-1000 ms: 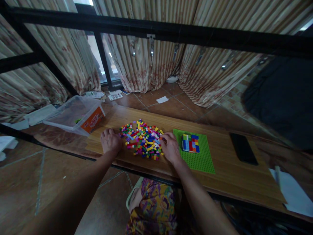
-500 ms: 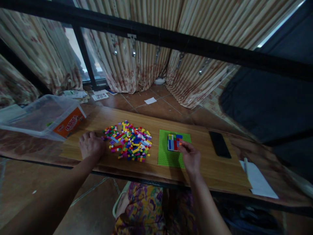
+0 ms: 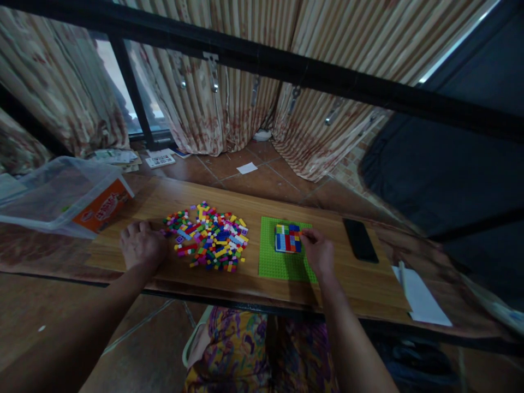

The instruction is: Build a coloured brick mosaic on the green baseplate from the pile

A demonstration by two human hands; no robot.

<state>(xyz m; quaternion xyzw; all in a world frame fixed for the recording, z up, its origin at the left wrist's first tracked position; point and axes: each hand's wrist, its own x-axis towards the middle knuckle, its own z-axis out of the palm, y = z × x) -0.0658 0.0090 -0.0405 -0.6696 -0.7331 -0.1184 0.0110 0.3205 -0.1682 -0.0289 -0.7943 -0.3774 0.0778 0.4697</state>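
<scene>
On the green baseplate (image 3: 268, 265) sits a low block of joined building bricks (image 3: 287, 238) in blue, red, white and yellow. Just right of that block is my right hand (image 3: 320, 252), its thumb and fingertips pinched on a small orange brick (image 3: 303, 233), mostly covered by the fingers. My left hand (image 3: 141, 244) lies palm down on the wooden board, fingers stretched out, at the left edge of a pile of loose coloured bricks (image 3: 213, 237).
A clear plastic bin (image 3: 61, 191) with an orange label stands at the far left. Right of the baseplate lies a black phone (image 3: 360, 240), and beyond it white paper (image 3: 426, 300) with a pen-like stick. A dark rail (image 3: 254, 54) crosses before the curtains.
My right hand has shifted off the brick block to its right side, uncovering more of the block. My left hand stays resting beside the pile. The whole view has moved slightly.
</scene>
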